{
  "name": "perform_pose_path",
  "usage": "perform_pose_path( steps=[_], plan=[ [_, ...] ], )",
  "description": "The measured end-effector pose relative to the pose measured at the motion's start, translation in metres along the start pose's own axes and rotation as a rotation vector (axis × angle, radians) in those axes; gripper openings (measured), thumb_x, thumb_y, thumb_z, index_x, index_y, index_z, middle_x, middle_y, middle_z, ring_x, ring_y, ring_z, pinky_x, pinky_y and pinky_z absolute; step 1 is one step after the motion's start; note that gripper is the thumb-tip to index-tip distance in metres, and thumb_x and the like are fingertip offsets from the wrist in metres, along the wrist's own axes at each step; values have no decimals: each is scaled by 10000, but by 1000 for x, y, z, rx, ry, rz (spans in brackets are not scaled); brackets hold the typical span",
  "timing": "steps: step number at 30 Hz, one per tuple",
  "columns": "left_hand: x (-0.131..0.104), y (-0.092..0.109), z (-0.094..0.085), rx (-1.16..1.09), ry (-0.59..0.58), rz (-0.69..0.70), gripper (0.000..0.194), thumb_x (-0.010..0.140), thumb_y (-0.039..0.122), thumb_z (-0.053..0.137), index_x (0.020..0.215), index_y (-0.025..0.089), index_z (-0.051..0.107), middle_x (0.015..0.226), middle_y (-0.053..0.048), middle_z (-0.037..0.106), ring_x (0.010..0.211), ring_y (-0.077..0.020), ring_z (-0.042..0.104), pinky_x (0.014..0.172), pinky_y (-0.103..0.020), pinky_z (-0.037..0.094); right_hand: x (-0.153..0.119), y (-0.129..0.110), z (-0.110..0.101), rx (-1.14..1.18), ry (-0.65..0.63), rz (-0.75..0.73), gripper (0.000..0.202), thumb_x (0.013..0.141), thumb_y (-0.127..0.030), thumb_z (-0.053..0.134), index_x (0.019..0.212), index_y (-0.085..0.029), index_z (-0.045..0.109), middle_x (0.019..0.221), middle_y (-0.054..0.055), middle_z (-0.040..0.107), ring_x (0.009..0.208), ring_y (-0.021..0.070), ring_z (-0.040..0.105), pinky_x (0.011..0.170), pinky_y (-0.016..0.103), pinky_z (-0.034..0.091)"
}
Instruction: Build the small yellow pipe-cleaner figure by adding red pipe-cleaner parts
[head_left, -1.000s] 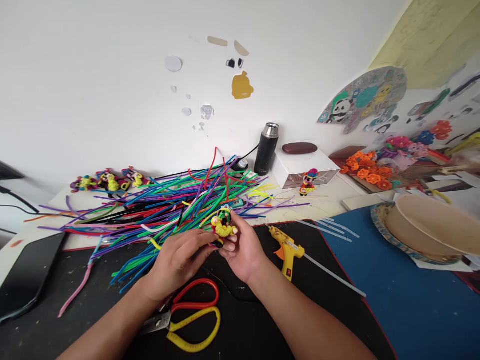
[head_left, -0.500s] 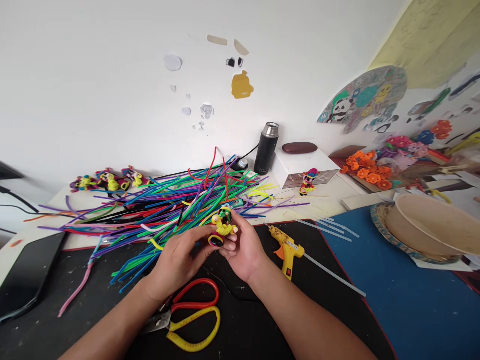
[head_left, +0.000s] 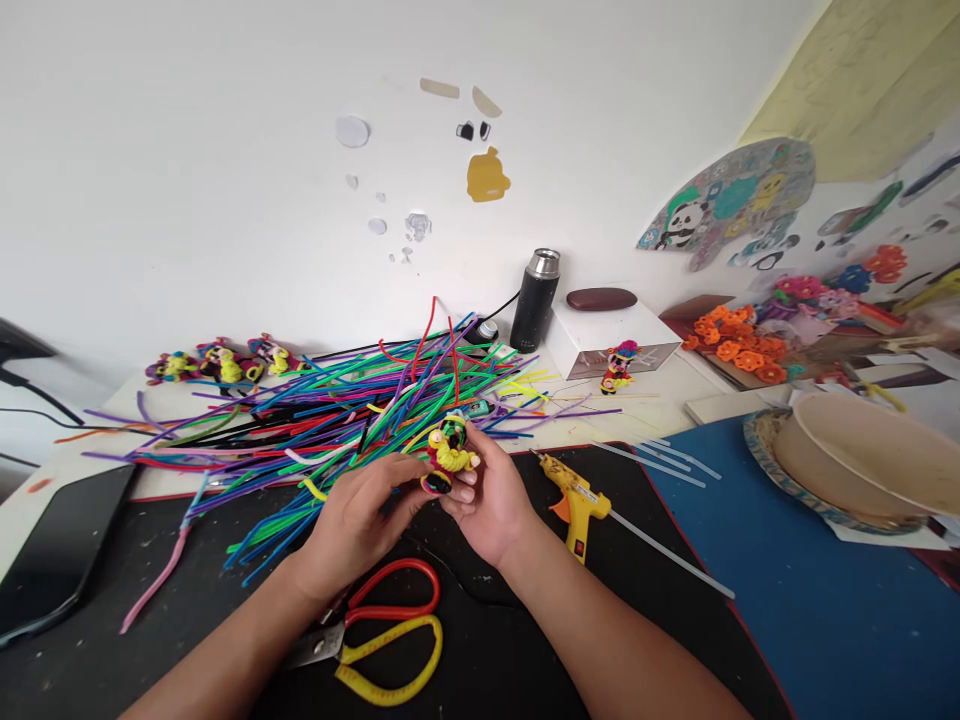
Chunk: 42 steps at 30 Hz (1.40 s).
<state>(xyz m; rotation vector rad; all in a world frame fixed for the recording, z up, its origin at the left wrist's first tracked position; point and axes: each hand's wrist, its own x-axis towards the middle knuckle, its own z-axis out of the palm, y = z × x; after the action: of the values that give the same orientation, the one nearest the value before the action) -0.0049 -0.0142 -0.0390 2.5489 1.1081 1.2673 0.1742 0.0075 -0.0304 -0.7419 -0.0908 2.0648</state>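
Between both hands is a small figure (head_left: 452, 458) of yellow, green, black and pink fuzzy stems, held above the black mat (head_left: 495, 660). My left hand (head_left: 365, 515) pinches its lower left part with thumb and fingers. My right hand (head_left: 491, 500) supports it from the right, its fingers closed around that side. Scissors (head_left: 394, 635) with one red and one yellow handle lie below the hands. Just right of my right hand lies a yellow glue gun (head_left: 576, 500) with a glue stick in its back. Colourful fuzzy stems (head_left: 345, 400) are heaped behind the hands.
Finished-looking figures (head_left: 225, 362) lie at the back left; another (head_left: 619, 368) stands by a white box (head_left: 611, 330). A black bottle (head_left: 535, 300) is beside the box. A phone-like black slab (head_left: 60, 540) lies left, a large bowl (head_left: 862, 455) right, and clear glue sticks (head_left: 656, 460) nearby.
The figure has turned slightly in my hands, so its dark round base shows less from below. Both hands keep nearly the same grip. The whole view has shifted slightly.
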Motion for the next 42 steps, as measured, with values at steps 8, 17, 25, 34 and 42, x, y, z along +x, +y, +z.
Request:
perform_pose_path(
  steps=[8, 17, 25, 34, 42],
  plan=[
    [-3, 0, 3, -21, -1, -55, 179, 1000, 286, 674, 1165, 225, 639, 966, -63, 809, 782, -205, 796, 705, -288, 634, -2, 0, 3, 1, 43, 5, 573, 883, -503, 787, 564, -200, 421, 420, -100, 370, 348, 37, 288, 351, 173, 203],
    [2, 6, 1, -40, 63, -43, 122, 1002, 270, 664, 1115, 231, 638, 865, -31, 785, 684, -181, 774, 634, -260, 608, -2, 0, 3, 20, -6, 22, 516, 932, -472, 739, 596, -190, 468, 416, -100, 377, 344, 40, 305, 356, 176, 209],
    [3, 5, 0, -50, 64, -5, 169, 994, 203, 674, 1157, 216, 631, 878, -44, 771, 728, -178, 765, 662, -255, 600, -1, 0, 1, 29, -44, 16, 504, 929, -463, 741, 614, -197, 452, 426, -102, 378, 348, 39, 302, 360, 174, 207],
    [1, 2, 2, -95, 40, 30, 254, 934, 97, 719, 1159, 198, 657, 899, -68, 774, 769, -188, 758, 697, -262, 589, -1, 1, 0, 34, -22, 14, 493, 951, -428, 715, 610, -198, 445, 425, -100, 371, 338, 40, 299, 349, 172, 203],
    [-1, 1, 2, -133, 41, -51, 284, 902, 106, 751, 1146, 241, 697, 915, -53, 797, 801, -202, 771, 732, -264, 585, 0, 0, 0, 15, -22, -4, 524, 907, -475, 762, 597, -192, 448, 429, -105, 368, 346, 35, 301, 349, 172, 205]
  ],
)
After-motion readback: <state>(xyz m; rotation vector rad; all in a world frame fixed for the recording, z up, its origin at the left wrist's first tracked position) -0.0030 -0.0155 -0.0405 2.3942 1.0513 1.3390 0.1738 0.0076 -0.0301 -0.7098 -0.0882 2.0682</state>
